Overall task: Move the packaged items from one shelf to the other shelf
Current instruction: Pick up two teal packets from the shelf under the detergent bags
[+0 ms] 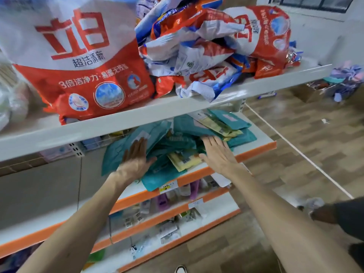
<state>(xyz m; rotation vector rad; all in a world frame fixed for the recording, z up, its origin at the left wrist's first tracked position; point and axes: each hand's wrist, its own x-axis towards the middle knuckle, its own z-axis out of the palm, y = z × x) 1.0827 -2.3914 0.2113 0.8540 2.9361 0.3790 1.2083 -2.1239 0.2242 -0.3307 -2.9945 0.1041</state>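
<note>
Head view: at the centre of the frame the left hand (136, 161) and right hand (217, 154) are resting flat on the teal packets (185, 129) piled on the orange-edged shelf (256, 148), fingers (138, 146) straight, close together, gripping nothing. Red-and-white bags (78, 66) are crowding the white shelf (157, 113) above.

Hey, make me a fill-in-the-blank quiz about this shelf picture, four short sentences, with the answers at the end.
The packets under the left hand and right hand are mostly ____ in colour.
The big red-and-white bag sits one level ____ those packets.
The shelf edge by the right hand is ____.
Both hands' fingers are ____, not curled.
Missing words: teal; above; orange; straight.
</note>
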